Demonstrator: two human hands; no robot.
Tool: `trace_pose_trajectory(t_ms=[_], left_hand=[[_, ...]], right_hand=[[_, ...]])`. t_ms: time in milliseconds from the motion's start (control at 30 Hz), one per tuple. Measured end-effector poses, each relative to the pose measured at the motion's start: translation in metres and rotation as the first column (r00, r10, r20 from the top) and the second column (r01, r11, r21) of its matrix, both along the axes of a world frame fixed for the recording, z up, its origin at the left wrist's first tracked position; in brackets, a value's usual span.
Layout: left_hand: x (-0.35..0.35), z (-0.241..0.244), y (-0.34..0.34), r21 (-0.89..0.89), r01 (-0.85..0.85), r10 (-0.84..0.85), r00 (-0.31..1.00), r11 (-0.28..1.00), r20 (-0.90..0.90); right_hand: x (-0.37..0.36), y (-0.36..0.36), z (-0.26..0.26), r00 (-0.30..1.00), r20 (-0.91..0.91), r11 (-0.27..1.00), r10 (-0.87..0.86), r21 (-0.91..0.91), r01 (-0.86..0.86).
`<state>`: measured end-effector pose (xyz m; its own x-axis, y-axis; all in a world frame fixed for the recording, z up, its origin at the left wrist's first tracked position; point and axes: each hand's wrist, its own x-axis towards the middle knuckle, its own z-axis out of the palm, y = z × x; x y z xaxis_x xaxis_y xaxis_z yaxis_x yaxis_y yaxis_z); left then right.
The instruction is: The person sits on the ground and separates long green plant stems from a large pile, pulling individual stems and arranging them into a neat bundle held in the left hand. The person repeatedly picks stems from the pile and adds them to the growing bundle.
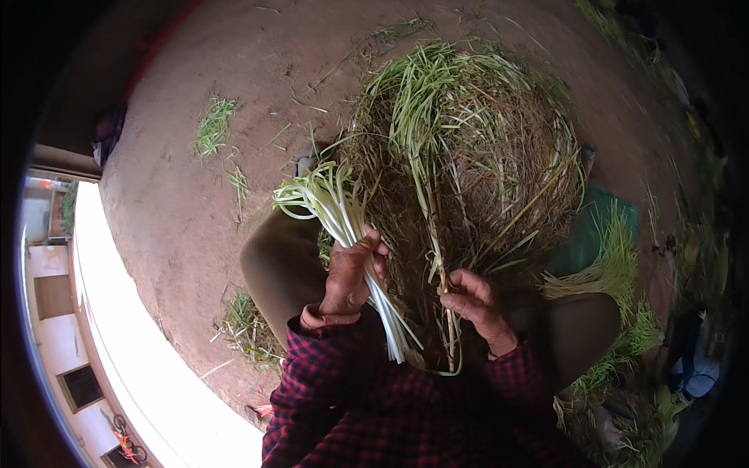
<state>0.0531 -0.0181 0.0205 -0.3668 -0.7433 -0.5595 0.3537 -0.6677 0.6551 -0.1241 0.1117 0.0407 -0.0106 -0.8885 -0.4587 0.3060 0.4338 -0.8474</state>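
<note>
My left hand [351,269] is closed around a bundle of pale stalks [336,202], white at the lower ends and yellow-green at the curled leafy tops. To its right, my right hand [474,298] pinches a strand of brownish and green stalks [436,245] between thumb and fingers. That strand runs up into a large heap of green leaves and dry brown stems [497,128] in front of me. The strand's lower end hangs below my right hand, where a thin green stem bends round.
Cut green leaves [215,126] lie on the bare earth floor [169,193] at left. Another small pile [248,327] is beside my knee. At right are a green cloth or sheet [585,234] and loose greens [620,257]. Bright ground and a red motorcycle [126,441] show outside.
</note>
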Motion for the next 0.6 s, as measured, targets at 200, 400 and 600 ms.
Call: trace_pose_trajectory(t_ms=[200,400,600], left_hand=[[-0.003,0.005,-0.005,-0.037,0.010,-0.010,1.000,0.999,-0.014],[-0.015,-0.003,-0.017,-0.070,0.070,-0.063,0.993,0.995,0.103],[-0.018,-0.010,-0.026,-0.076,-0.024,0.041,0.974,0.997,0.224]], right_hand=[[0.013,0.015,0.061,0.870,-0.475,0.921,0.130,-0.267,-0.283],[0.030,-0.004,0.033,0.601,-0.799,0.901,0.028,-0.240,-0.361],[0.035,-0.001,0.009,0.401,-0.912,0.879,0.084,-0.122,-0.461]])
